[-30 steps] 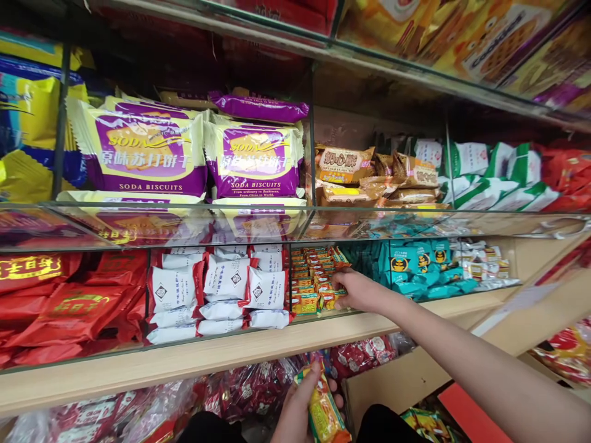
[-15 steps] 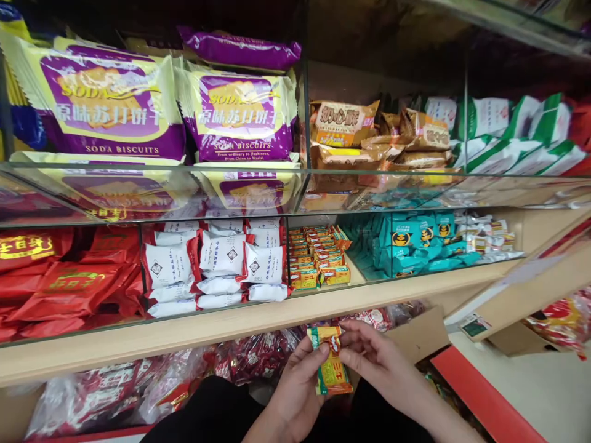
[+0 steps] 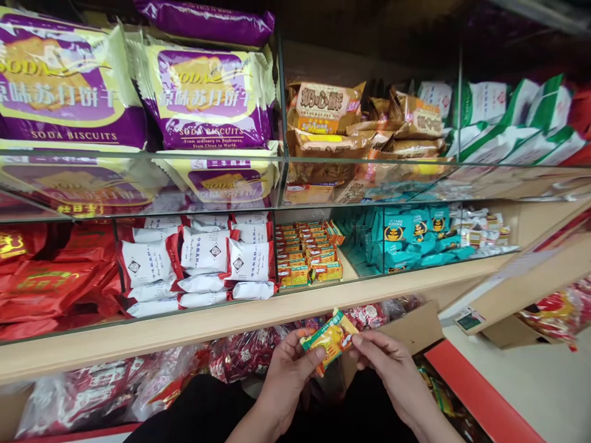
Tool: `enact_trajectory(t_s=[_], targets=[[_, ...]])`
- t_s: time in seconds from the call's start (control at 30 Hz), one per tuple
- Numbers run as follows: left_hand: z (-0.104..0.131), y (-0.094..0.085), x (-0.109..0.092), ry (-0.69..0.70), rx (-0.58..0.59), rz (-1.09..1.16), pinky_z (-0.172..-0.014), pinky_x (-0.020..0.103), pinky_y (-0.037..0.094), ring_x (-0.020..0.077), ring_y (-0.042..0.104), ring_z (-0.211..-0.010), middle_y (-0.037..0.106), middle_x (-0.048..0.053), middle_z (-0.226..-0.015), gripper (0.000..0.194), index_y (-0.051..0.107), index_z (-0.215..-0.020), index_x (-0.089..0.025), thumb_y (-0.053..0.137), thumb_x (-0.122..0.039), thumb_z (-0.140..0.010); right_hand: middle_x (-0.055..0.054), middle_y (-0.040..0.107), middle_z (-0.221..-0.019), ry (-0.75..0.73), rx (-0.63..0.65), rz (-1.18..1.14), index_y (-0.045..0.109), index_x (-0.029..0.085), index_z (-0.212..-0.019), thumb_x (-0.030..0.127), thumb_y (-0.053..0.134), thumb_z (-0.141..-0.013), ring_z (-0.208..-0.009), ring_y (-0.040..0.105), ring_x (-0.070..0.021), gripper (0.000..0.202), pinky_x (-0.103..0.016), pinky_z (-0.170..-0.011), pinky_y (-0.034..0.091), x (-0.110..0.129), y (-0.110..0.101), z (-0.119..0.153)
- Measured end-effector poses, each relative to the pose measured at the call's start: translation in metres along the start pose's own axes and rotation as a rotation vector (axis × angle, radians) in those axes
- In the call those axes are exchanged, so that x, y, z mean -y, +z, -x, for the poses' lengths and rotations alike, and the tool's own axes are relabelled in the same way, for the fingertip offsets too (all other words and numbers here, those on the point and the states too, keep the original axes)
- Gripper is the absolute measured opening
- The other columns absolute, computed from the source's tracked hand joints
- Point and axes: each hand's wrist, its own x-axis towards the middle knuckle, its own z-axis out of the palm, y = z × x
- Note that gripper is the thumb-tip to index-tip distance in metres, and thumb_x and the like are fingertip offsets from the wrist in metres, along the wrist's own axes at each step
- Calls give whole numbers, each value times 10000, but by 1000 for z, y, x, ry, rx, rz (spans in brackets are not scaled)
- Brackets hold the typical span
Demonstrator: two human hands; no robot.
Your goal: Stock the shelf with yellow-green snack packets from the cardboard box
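Observation:
Low in front of the shelf, a small yellow and green snack packet [image 3: 333, 339] lies tilted between my two hands. My left hand [image 3: 290, 369] is closed on its left side, with the thumb across the front. My right hand [image 3: 383, 357] pinches the packet's right edge between thumb and fingertips. I cannot tell whether a second packet lies behind it. Similar orange and yellow packets [image 3: 309, 255] stand in stacked rows in the lower shelf compartment just beyond my hands.
White and red packets [image 3: 203, 249] fill the compartment to the left, teal packets [image 3: 406, 234] the one to the right. Purple soda biscuit packs [image 3: 207, 98] stand above, behind a clear shelf lip. Below are plastic-wrapped red packages [image 3: 244, 354] and an open red-edged box [image 3: 475, 387].
The packet has turned from upright to a slant leaning right. My right hand has shifted to its right edge. The view has moved, so the shelves sit further left.

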Motion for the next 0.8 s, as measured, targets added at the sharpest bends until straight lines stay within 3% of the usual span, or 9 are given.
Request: enact_trajectory(t_s=[0.17, 0.23, 0.3, 0.4, 0.47, 0.57, 0.67, 0.8], targets=[[-2, -3, 1, 117, 154, -96, -731, 272, 465, 180, 620, -779, 709, 39, -818, 284, 674, -826, -166, 783, -178, -565, -44, 618, -1069, -96, 193, 87, 472, 274, -1228, 394, 611, -743, -1003, 564, -185, 518, -300, -838, 465, 7, -5, 4], [-1, -3, 3, 143, 233, -99, -773, 304, 461, 197, 611, -830, 695, 49, -877, 307, 666, -882, -181, 766, -165, -592, -50, 594, -1131, -110, 262, 255, 510, 264, -1189, 370, 582, -767, -1032, 551, -199, 441, -311, -876, 445, 14, -10, 10], [0, -2, 6, 181, 286, -87, -770, 311, 459, 191, 596, -836, 671, 52, -912, 380, 628, -988, -209, 743, -170, -628, -46, 626, -1059, -139, 248, 420, 577, 245, -1064, 364, 577, -765, -950, 583, -206, 322, -298, -818, 470, 26, -17, 17], [1, -1, 7, 223, 240, -132, -689, 259, 449, 137, 561, -728, 636, 40, -869, 366, 605, -1011, -214, 719, -209, -663, -32, 653, -845, -251, 47, 557, 551, 234, -942, 419, 581, -742, -752, 611, -198, 274, -275, -641, 491, 57, -25, 17], [2, -1, 9, 205, 182, -176, -637, 228, 427, 113, 531, -668, 618, 27, -800, 280, 626, -914, -187, 723, -228, -654, -28, 639, -755, -360, -155, 695, 518, 234, -885, 471, 573, -726, -645, 600, -196, 291, -274, -547, 467, 85, -25, 5], [2, 0, 13, 141, 192, -198, -609, 221, 412, 111, 524, -648, 608, 19, -753, 244, 628, -854, -173, 725, -225, -637, -39, 619, -658, -476, -380, 1125, 509, 218, -816, 457, 567, -730, -580, 592, -211, 261, -283, -520, 430, 122, -12, -34], [3, 1, 20, 150, 211, -244, -596, 228, 404, 109, 518, -617, 613, 19, -740, 236, 635, -842, -166, 716, -181, -621, -116, 641, -756, -464, -318, 1573, 539, 153, -857, 300, 533, -786, -710, 629, -245, 163, -284, -587, 438, 136, 9, -78], [2, 1, 27, 160, 179, -316, -581, 234, 395, 114, 515, -591, 609, 11, -693, 207, 635, -784, -163, 694, -122, -591, -198, 642, -877, -400, -164, 1755, 586, 68, -899, 130, 508, -780, -788, 643, -247, 155, -272, -628, 459, 126, 29, -111]])
